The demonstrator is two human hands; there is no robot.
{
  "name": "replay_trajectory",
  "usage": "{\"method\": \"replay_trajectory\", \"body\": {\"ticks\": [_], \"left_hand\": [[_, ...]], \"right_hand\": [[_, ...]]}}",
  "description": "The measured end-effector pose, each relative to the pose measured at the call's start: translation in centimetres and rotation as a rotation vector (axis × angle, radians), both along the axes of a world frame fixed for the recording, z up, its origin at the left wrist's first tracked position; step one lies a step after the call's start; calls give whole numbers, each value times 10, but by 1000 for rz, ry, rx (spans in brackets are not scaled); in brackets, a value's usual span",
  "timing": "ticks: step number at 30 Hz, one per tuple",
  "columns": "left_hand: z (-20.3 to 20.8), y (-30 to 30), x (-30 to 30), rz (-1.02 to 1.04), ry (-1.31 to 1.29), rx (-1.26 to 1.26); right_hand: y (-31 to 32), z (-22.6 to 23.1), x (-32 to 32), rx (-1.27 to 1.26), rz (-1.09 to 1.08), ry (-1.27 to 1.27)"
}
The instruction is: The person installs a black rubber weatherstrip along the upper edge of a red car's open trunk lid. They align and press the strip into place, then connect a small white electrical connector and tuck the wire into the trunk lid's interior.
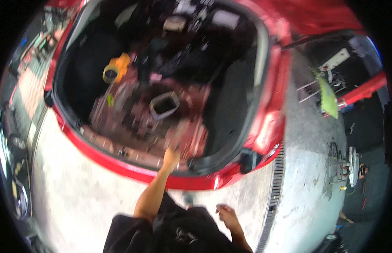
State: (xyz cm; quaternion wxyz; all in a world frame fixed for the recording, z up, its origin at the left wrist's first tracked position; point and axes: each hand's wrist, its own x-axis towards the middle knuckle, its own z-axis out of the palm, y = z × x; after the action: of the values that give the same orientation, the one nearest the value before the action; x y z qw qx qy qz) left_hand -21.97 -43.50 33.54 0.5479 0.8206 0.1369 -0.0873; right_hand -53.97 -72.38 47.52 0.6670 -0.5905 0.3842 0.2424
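My left hand [172, 159] reaches over the rear sill of a red car [149, 176] into its open cargo area. Its fingers look closed, with a small dark tip showing beyond them that blur keeps me from naming. Beneath it lies the bare reddish metal cargo floor [135, 111], where a pale-rimmed rectangular opening or frame [175, 100] shows. My right hand [228, 216] hangs outside the car, to the right of my body, with curled fingers. Whatever it may hold is too small or blurred to make out.
An orange-yellow tool or roll [116, 68] sits at the cargo area's left. Dark trim [232, 111] lines its right side. A floor drain grate [277, 177] runs right of the car. Farther right are a green panel [328, 96] on a stand and a red lift arm [364, 89].
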Motion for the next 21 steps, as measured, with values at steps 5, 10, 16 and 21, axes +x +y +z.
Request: {"method": "replay_trajectory", "body": {"ticks": [5,10,16,21], "left_hand": [[0,18,60,-85,217,153],[-62,18,89,-354,261,443],[-112,17,88,-461,353,286],[-102,10,140,-446,295,185]], "right_hand": [[32,24,33,8,-75,132],[54,26,42,-220,-57,270],[92,-2,-50,-356,149,412],[80,-8,35,-407,26,331]]}}
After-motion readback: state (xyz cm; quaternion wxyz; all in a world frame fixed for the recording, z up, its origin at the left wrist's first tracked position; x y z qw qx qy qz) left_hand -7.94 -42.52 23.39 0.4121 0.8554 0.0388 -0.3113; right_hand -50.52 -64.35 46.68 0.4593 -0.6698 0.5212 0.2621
